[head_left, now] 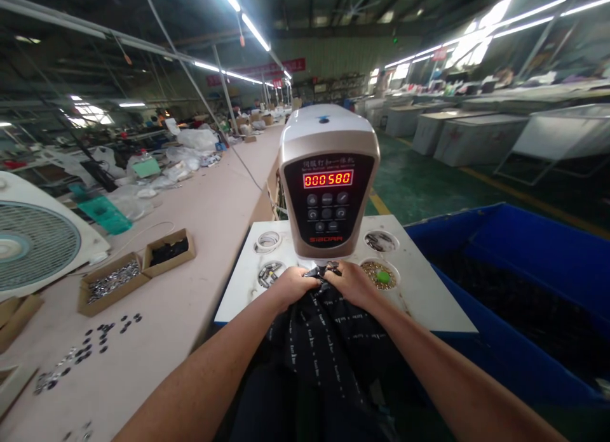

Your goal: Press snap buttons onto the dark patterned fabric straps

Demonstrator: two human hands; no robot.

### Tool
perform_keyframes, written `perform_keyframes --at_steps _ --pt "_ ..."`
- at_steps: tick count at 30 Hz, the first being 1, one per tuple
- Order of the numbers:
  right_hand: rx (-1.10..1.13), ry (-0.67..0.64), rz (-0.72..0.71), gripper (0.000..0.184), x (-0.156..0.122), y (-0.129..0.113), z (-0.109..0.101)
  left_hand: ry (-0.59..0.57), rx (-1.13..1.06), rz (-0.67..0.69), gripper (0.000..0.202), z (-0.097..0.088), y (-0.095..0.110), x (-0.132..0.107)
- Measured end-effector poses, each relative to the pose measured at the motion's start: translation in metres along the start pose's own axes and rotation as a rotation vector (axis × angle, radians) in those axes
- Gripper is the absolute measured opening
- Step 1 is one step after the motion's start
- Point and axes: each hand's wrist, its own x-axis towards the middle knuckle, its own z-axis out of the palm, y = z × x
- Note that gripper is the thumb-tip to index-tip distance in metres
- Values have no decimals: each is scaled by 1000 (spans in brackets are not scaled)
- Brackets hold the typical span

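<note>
A snap-button machine (328,194) with a red display reading 000580 stands in front of me. Under its head, my left hand (293,286) and my right hand (350,282) grip the edge of a dark garment (321,340) printed with small white lettering. Both hands are closed, thumbs close together at the cloth edge. The garment hangs down from the fingers toward my lap. Whatever lies between the fingertips and the machine's die is too small to make out.
The white machine table (424,296) has round wells with metal parts, one with brass pieces (374,274). To the left, a long table (190,289) carries a cardboard box of metal snaps (114,280), a box of black pieces (169,251), loose snaps and a fan (38,232). A blue bin (476,226) stands right.
</note>
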Motion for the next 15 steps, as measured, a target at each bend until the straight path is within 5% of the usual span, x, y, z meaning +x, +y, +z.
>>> perform_keyframes --at_steps 10,15 --pt "-21 13 8 19 3 15 12 -76 -145 -162 27 -1 -2 5" --pt "-67 34 9 24 -2 20 17 6 -111 -68 33 -2 -13 3"
